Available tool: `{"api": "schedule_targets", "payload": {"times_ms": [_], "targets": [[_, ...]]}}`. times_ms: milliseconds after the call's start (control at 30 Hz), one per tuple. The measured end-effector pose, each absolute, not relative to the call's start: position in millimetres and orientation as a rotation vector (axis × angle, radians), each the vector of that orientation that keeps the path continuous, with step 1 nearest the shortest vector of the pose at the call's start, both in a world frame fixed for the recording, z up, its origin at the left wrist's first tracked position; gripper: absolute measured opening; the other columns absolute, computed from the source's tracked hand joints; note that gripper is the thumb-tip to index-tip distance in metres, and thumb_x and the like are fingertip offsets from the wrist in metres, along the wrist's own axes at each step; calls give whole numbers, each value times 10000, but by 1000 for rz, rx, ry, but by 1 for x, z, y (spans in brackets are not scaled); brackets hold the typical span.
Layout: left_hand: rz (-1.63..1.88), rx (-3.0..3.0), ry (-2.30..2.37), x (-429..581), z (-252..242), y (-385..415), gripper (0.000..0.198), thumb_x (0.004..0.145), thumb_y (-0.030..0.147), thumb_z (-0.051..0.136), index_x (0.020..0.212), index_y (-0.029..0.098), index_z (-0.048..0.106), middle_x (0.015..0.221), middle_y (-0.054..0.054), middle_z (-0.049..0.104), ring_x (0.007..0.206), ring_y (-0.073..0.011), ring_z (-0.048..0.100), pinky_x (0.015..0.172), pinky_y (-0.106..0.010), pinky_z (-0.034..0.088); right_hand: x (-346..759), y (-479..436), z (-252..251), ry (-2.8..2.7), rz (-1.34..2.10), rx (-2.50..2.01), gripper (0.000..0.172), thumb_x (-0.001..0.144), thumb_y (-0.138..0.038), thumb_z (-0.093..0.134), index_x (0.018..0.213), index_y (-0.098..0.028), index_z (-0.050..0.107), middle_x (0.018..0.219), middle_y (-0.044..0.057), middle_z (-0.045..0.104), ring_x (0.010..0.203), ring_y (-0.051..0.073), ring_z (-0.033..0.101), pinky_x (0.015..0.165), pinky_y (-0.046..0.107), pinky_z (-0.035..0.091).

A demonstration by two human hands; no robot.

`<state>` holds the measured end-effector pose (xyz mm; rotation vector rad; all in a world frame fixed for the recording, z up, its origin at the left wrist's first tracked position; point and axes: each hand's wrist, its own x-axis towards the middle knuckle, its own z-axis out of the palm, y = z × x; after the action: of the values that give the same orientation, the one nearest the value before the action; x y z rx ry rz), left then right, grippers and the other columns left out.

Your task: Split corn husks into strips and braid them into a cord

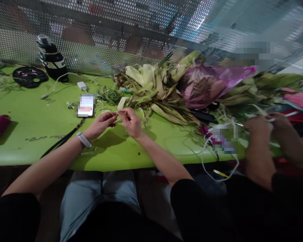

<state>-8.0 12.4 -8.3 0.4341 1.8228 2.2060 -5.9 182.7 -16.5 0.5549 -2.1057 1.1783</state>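
Both my hands meet over the green table (35,134), pinching one pale strip of corn husk (121,104) between them. My left hand (101,123), with a white watch band on its wrist, has its fingers closed on the strip's lower end. My right hand (131,122) is curled around the strip just to the right. Directly behind my hands lies a heap of dry husks and leaves (154,90).
A phone (86,106) lies left of my hands, with a white charger and cable (82,85) behind it. A black bottle (52,58) and black disc (29,76) stand far left. A purple plastic bag (207,85) sits on the husks. Another person's hands (265,129) work at the right.
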Motion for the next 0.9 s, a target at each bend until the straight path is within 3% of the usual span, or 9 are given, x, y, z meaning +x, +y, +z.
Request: {"api": "schedule_targets", "payload": {"times_ms": [167, 333, 533, 633, 767, 900], "targets": [[2248, 382, 1721, -7, -8, 12, 135, 814, 215, 720, 940, 166, 712, 802, -17, 650, 708, -119, 609, 699, -260, 508, -6, 185, -12, -2172, 1255, 538, 396, 984, -567, 516, 898, -200, 638, 562, -61, 504, 470, 76, 419, 498, 234, 323], [2199, 434, 1767, -5, -3, 10, 266, 818, 355, 744, 975, 144, 704, 898, -44, 673, 763, -139, 633, 691, -274, 519, -5, 183, -14, -2157, 1274, 625, 418, 979, -584, 511, 928, -200, 668, 627, -28, 581, 495, 82, 439, 511, 243, 339], [2024, 676, 1858, -3, 2, 11, 320, 795, 402, 811, 938, 145, 685, 716, -7, 655, 628, -106, 584, 621, -256, 492, -4, 181, -14, -2192, 1481, 488, 407, 941, -607, 559, 930, -212, 654, 566, -59, 491, 474, 80, 373, 495, 247, 299], [2102, 577, 1790, -5, -1, 11, 323, 764, 392, 843, 904, 151, 679, 698, 5, 644, 619, -92, 581, 613, -235, 487, -3, 183, -7, -2198, 1601, 474, 400, 927, -606, 572, 917, -209, 624, 557, -68, 463, 478, 77, 353, 497, 246, 281], [2203, 350, 1576, -10, -4, 7, 361, 683, 358, 902, 904, 162, 694, 738, 26, 627, 629, -68, 577, 614, -204, 489, -3, 193, 5, -2260, 1767, 501, 310, 918, -513, 587, 866, -211, 546, 538, -84, 423, 482, 78, 355, 497, 241, 271], [2204, 287, 1491, -12, -2, 5, 375, 640, 341, 929, 892, 155, 724, 748, 25, 617, 638, -59, 566, 621, -190, 494, -4, 204, 15, -2351, 1904, 616, 230, 847, -395, 645, 805, -195, 539, 669, -46, 527, 582, 87, 445, 542, 236, 321]]}}
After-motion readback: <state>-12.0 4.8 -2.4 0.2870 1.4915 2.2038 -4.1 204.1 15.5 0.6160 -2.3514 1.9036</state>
